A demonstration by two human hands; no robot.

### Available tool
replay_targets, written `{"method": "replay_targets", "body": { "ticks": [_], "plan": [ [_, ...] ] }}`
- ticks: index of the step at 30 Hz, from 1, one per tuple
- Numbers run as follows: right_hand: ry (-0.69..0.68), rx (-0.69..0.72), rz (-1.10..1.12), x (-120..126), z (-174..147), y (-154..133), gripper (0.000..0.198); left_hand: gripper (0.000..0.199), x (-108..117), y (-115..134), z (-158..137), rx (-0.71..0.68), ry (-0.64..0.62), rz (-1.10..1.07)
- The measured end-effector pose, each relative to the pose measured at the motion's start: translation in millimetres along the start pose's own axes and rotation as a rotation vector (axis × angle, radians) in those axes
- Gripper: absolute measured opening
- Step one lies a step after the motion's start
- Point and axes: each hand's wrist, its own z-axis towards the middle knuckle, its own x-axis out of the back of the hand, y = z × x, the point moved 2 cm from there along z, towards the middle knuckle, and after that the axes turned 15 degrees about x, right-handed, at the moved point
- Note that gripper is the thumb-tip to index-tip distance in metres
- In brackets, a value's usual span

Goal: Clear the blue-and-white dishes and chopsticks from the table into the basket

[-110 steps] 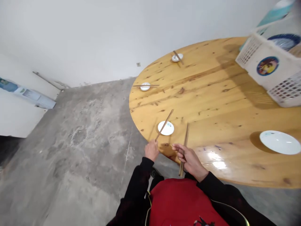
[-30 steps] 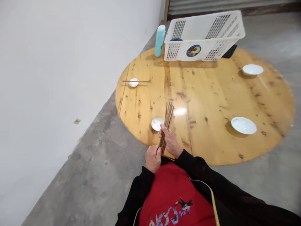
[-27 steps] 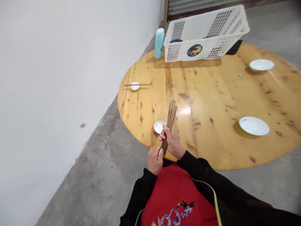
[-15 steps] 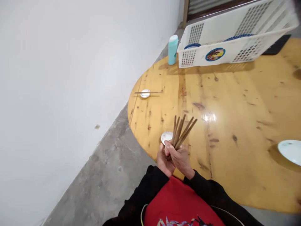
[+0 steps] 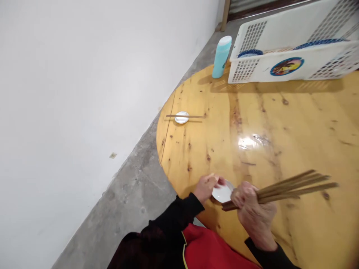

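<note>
My right hand [image 5: 254, 209] is closed around a bundle of brown chopsticks [image 5: 297, 186], which lies slanted over the table with its long ends fanning out to the right. My left hand [image 5: 209, 186] has its fingers curled together at the left rim of a small white dish [image 5: 223, 192]. Whatever those fingers may hold is hidden. The short ends of the bundle overlap the dish's lower edge. Farther off, a pair of chopsticks [image 5: 196, 117] rests across another small white dish [image 5: 181, 120].
A white plastic basket [image 5: 252, 69] with blue-rimmed items inside stands at the back of the wooden table [image 5: 213, 145]. Beside it is a light blue bottle [image 5: 221, 59]. The table's rounded edge curves close to a white wall [image 5: 84, 93].
My hands have come apart. The right one has swung the chopstick bundle rightward, from upright to nearly flat; the left has moved to the near dish. The camera view has shifted.
</note>
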Motion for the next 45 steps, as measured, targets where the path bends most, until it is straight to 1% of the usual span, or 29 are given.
{"method": "replay_targets", "body": {
  "ticks": [1,2,3,4,5,7,9,10,12,15,18,21,23,24,25,26,27,29,30,32,33,34,36,38,41,45],
  "plan": [
    [0.031,-0.005,-0.009,-4,2,1,0.058,0.032,26,24,13,-0.165,0.107,0.25],
    [0.063,-0.014,-0.032,-9,3,3,0.059,0.028,55,49,28,-0.276,0.234,0.443],
    [0.101,-0.025,-0.058,-14,3,5,0.061,0.028,85,75,45,-0.343,0.36,0.616],
    [0.14,-0.039,-0.083,-20,1,8,0.061,0.031,115,101,62,-0.378,0.493,0.766],
    [0.176,-0.058,-0.104,-27,-2,12,0.061,0.035,143,126,80,-0.4,0.587,0.907],
    [0.219,-0.102,-0.135,-41,-10,23,0.063,0.044,191,169,115,-0.432,0.668,1.158],
    [0.233,-0.152,-0.15,-57,-18,36,0.064,0.05,226,200,145,-0.431,0.752,1.315],
    [0.237,-0.175,-0.147,-64,-20,42,0.064,0.051,238,211,159,-0.432,0.76,1.366],
    [0.248,-0.205,-0.124,-79,-23,51,0.064,0.052,250,224,181,-0.436,0.732,1.438],
    [0.295,-0.24,-0.109,-97,-20,59,0.066,0.049,253,231,206,-0.439,0.624,1.522],
    [0.345,-0.334,-0.097,-108,-12,67,0.068,0.042,254,234,217,-0.396,0.561,1.571],
    [0.326,-0.45,-0.05,-117,1,76,0.066,0.035,258,234,212,-0.384,0.562,1.539],
    [0.297,-0.468,-0.023,-123,15,82,0.063,0.03,257,226,200,-0.391,0.567,1.445],
    [0.289,-0.456,-0.014,-127,23,85,0.062,0.027,253,218,191,-0.388,0.553,1.37],
    [0.291,-0.433,-0.01,-130,32,89,0.062,0.024,247,207,179,-0.368,0.511,1.28],
    [0.306,-0.406,-0.008,-133,41,92,0.063,0.023,238,193,166,-0.332,0.44,1.165],
    [0.33,-0.377,-0.008,-136,50,96,0.064,0.023,226,176,151,-0.282,0.316,1.027],
    [0.379,-0.312,-0.02,-140,65,102,0.066,0.026,196,138,118,-0.126,0.003,0.712],
    [0.396,-0.281,-0.035,-141,71,104,0.067,0.026,179,120,102,-0.094,-0.086,0.674],
    [0.413,-0.236,-0.084,-141,78,108,0.066,0.028,149,90,74,-0.06,-0.188,0.629],
    [0.418,-0.225,-0.117,-139,79,108,0.065,0.026,138,79,64,-0.036,-0.197,0.533],
    [0.426,-0.218,-0.149,-137,80,109,0.063,0.025,129,72,57,-0.025,-0.187,0.48],
    [0.452,-0.207,-0.195,-132,81,108,0.061,0.02,118,65,49,-0.014,-0.155,0.394],
    [0.462,-0.193,-0.209,-128,80,107,0.06,0.017,113,66,47,-0.01,-0.135,0.359],
    [0.414,-0.179,-0.215,-129,80,105,0.057,0.015,111,75,47,0.005,-0.127,0.266],
    [0.387,-0.145,-0.275,-134,81,99,0.055,0.019,105,78,45,0.055,-0.174,0.18]
  ]
}}
